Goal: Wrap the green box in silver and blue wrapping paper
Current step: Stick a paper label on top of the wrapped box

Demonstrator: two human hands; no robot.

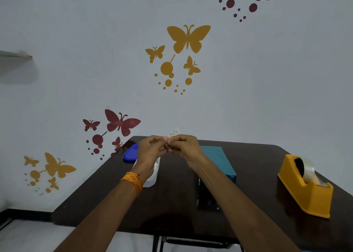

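Note:
The box (217, 162) lies on the dark table (172, 204), right of centre, its top and near face covered in teal-blue paper. My left hand (150, 148) and my right hand (186, 146) are raised above the table's far part, fingertips pinched together. Between them they hold a short strip of clear tape (173, 133) with a jagged end sticking up. The box is under and just right of my right forearm, apart from both hands.
A yellow tape dispenser (303, 185) with a clear roll stands at the table's right side. A blue oval lid (130, 153) lies at the far left. A white container (151, 175) sits partly behind my left wrist. Butterfly decals cover the wall behind.

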